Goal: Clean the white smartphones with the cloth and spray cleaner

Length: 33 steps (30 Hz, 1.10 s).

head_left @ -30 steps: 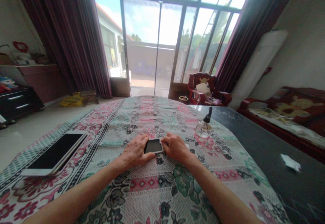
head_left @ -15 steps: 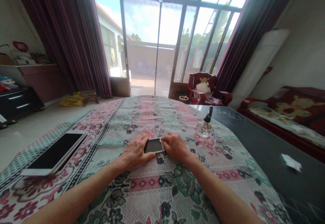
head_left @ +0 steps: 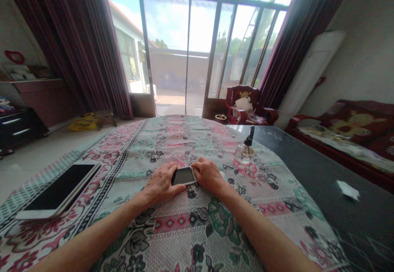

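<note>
A small phone (head_left: 184, 176) with a dark screen and a pale frame lies on the patterned tablecloth in front of me. My left hand (head_left: 160, 182) grips its left end, thumb along the near edge and fingers at the far edge. Curled fingers of my right hand (head_left: 209, 176) press at the phone's far right corner. A scrap of white shows beside that hand, but what its fingers hold is hidden. To the left rests a larger white tablet (head_left: 60, 190) with a black screen, on top of another flat object.
A clear glass bottle with a black pump top (head_left: 245, 153) stands right of my hands. Crumpled white paper (head_left: 347, 190) lies on the dark table (head_left: 320, 177) at the right. Beyond are a red wooden chair (head_left: 243, 103), a sofa (head_left: 351, 128) and glass doors.
The whole view has shifted slightly. My right fingers have moved a little toward the phone's far corner. My left hand keeps its grip on the phone.
</note>
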### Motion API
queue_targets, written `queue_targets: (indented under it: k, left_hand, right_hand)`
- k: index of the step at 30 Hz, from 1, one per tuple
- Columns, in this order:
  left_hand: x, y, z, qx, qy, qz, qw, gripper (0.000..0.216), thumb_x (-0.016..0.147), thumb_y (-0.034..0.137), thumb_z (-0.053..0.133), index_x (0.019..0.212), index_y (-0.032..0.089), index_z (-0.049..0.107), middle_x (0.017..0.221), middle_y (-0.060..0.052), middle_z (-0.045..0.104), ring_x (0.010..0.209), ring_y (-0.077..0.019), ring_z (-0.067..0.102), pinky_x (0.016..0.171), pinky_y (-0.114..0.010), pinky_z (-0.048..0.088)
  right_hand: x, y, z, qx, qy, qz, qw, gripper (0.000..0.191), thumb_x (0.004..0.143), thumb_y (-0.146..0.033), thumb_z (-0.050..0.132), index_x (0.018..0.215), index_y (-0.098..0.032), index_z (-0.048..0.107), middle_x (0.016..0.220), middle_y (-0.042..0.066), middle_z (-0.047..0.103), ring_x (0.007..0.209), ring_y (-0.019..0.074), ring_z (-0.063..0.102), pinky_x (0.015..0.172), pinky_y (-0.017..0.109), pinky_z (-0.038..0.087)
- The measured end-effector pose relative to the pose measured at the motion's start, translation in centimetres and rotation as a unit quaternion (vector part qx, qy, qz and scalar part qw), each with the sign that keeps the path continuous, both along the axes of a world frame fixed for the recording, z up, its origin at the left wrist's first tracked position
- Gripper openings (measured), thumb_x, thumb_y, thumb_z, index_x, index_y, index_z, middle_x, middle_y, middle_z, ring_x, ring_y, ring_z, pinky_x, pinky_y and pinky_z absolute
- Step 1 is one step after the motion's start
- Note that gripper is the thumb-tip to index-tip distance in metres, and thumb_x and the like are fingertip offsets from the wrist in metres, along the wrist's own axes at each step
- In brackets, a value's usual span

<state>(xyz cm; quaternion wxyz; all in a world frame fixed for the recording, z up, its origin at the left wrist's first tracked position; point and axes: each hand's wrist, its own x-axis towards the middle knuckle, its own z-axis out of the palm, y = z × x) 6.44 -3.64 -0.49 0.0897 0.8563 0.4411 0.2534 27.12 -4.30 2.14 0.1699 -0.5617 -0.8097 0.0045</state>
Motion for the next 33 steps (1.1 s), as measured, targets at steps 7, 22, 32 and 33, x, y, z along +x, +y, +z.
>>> queue_targets:
  k: [7,22,32,33]
  left_hand:
    - [0.1,-0.1,0.0,0.007,-0.011,0.000,1.000,0.051,0.069,0.046,0.066,0.110,0.017,0.059,0.115,-0.015,0.061,0.107,-0.0320,0.056,0.094,-0.048,0.046]
    - [0.1,-0.2,0.1,0.011,0.013,0.007,1.000,0.051,0.070,0.045,0.068,0.110,0.015,0.057,0.118,-0.015,0.061,0.110,-0.0313,0.056,0.097,-0.047,0.045]
    - [-0.1,0.1,-0.5,0.024,-0.019,-0.004,1.000,0.055,0.070,0.047,0.068,0.114,0.017,0.057,0.121,-0.014,0.059,0.111,-0.0306,0.055,0.097,-0.048,0.045]
    - [-0.1,0.1,-0.5,0.023,-0.018,-0.004,1.000,0.054,0.070,0.047,0.068,0.114,0.017,0.057,0.121,-0.014,0.059,0.111,-0.0307,0.055,0.097,-0.048,0.045]
  right_hand:
    - [0.1,-1.6,0.5,-0.015,-0.028,0.004,0.999,0.026,0.092,-0.026,0.045,0.086,-0.019,0.069,0.087,0.005,0.061,0.077,0.0129,0.056,0.068,0.022,0.035]
    - [-0.3,-2.8,1.8,-0.034,-0.089,0.027,0.995,0.019,0.080,-0.019,0.054,0.072,-0.015,0.071,0.075,0.009,0.065,0.063,0.0137,0.053,0.057,0.027,0.026]
    - [-0.1,-1.0,0.4,-0.003,0.025,0.009,1.000,0.024,0.086,-0.021,0.051,0.073,-0.018,0.070,0.077,0.004,0.061,0.062,0.0101,0.046,0.059,0.025,0.027]
    - [0.0,-0.8,0.3,-0.003,0.033,0.010,0.999,0.023,0.086,-0.021,0.051,0.073,-0.019,0.070,0.077,0.004,0.060,0.063,0.0102,0.046,0.060,0.025,0.028]
